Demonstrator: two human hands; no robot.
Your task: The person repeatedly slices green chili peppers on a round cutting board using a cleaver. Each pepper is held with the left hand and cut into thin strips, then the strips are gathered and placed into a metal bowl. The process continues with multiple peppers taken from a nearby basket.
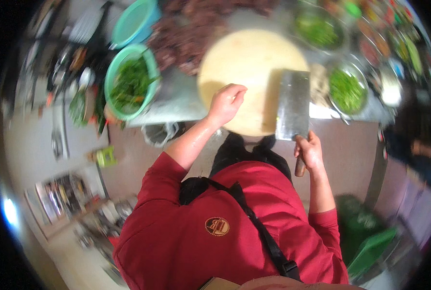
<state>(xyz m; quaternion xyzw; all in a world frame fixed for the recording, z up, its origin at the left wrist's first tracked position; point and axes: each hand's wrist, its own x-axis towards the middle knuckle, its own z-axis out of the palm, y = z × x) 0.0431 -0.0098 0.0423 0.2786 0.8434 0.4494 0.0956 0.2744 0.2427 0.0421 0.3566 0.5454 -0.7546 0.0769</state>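
In my right hand (309, 151) is a broad cleaver (293, 102), gripped by its wooden handle. Its wide metal blade points away from me, over the right edge of a round, pale cutting board (247, 58). Above the board's near left part is my left hand (226, 103), its fingers curled together. Whatever those fingers hold, if anything, is hidden. Little but shadow shows on the board's surface. Just right of the blade a crumpled beige cloth (318, 86) lies on the metal table.
Dark reddish meat (181, 34) is heaped beyond the board. A green basin of leafy greens (110, 82) stands at left, near a blue basin (152, 21). Metal bowls of chopped greens (332, 99) sit right. Below the table are a bag-lined bin (160, 136) and green bin (370, 249).
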